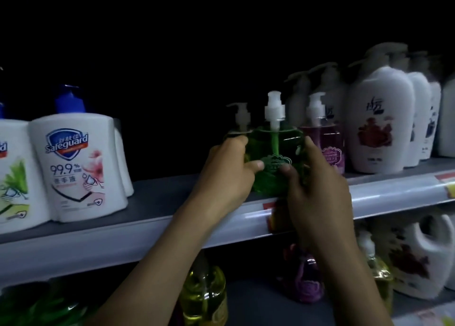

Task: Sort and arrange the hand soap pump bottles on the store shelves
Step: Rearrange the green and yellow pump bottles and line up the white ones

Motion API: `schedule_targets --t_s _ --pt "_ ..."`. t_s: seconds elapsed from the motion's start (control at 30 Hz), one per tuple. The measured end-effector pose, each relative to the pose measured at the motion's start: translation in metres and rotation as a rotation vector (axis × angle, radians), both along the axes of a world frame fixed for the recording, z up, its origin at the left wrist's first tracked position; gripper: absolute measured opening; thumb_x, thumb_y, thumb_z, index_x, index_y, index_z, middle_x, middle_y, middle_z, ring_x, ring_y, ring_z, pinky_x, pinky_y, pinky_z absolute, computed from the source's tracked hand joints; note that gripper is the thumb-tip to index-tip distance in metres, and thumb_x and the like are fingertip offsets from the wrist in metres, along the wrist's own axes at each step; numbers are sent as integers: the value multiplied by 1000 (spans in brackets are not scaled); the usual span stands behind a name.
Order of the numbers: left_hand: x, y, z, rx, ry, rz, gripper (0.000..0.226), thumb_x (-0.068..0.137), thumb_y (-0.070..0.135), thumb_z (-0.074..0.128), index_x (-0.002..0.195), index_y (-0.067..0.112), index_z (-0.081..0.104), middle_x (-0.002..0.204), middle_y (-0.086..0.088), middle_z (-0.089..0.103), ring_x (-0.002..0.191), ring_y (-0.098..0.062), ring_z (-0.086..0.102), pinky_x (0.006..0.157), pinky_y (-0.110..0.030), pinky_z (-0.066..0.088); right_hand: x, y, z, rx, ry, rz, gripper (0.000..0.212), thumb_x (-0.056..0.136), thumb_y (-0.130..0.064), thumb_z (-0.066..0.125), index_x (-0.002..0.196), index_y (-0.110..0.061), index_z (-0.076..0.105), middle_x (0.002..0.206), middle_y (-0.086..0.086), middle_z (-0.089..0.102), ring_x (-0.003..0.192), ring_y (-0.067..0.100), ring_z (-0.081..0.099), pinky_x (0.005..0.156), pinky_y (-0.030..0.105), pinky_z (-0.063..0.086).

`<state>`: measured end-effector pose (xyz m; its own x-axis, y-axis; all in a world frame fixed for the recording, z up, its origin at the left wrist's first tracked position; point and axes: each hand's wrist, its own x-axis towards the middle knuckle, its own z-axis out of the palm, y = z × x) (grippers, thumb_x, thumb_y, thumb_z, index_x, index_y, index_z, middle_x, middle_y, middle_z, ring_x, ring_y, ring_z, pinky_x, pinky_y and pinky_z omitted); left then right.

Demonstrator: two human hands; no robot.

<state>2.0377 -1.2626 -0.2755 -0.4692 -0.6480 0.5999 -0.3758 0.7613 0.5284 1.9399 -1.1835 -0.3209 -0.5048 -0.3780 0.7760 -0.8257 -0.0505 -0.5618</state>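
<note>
A clear green soap bottle [274,151] with a white pump stands near the front edge of the upper shelf [157,197]. My left hand [229,175] grips its left side and my right hand [312,185] grips its right side, thumbs on the label. Behind it to the left is a second bottle [240,119] with only its pump and shoulder showing. A purple pump bottle [325,141] stands right beside the green one.
White Safeguard bottles [76,165] with blue pumps stand at the left of the shelf. Tall white bottles [381,124] fill the right. Below, yellow [204,293], purple [302,274] and green bottles and a white jug [423,256] sit on the lower shelf.
</note>
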Motion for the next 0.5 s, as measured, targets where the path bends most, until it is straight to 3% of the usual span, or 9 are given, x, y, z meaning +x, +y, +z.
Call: schedule_targets --t_s 0.1,0.17,0.27,0.37,0.43,0.5 --pt "14 17 4 -156 134 -53 42 90 20 63 131 22 53 94 23 54 92 2 57 79 -13 49 4 7 3 -160 -86 127 60 91 -26 62 146 -29 37 107 -28 60 93 -9 58 84 19 50" --pt "32 29 7 -208 217 -98 45 89 20 65 132 23 53 99 21 57 95 4 58 81 -11 50 13 15 8 -248 -90 205 60 89 -25 66 143 -31 40 105 -34 54 94 -17 54 86 9 47" --pt "67 41 0 -230 323 -154 51 86 22 66 135 18 52 105 16 62 96 7 60 79 -8 48 32 28 11 -309 -52 315 61 87 -32 65 143 -28 41 122 -13 53 113 -2 52 97 24 47" --pt "106 55 -26 -225 416 -128 57 89 33 61 141 20 44 120 4 58 112 -1 56 93 -24 49 61 34 -1 -324 -20 443 63 87 -41 58 144 -26 37 120 -14 48 116 -2 49 95 27 48" --pt "128 62 -50 -202 481 -114 53 93 36 56 142 25 41 124 7 52 119 -1 51 98 -28 47 85 33 -15 -321 6 559 65 88 -43 53 146 -21 33 124 -8 45 121 2 46 96 38 48" --pt "149 66 -80 -167 539 -83 52 94 39 51 143 25 41 129 8 50 125 -6 48 102 -35 45 108 31 -34 -276 32 654 67 90 -45 50 148 -19 29 126 0 40 124 6 44 97 39 47"
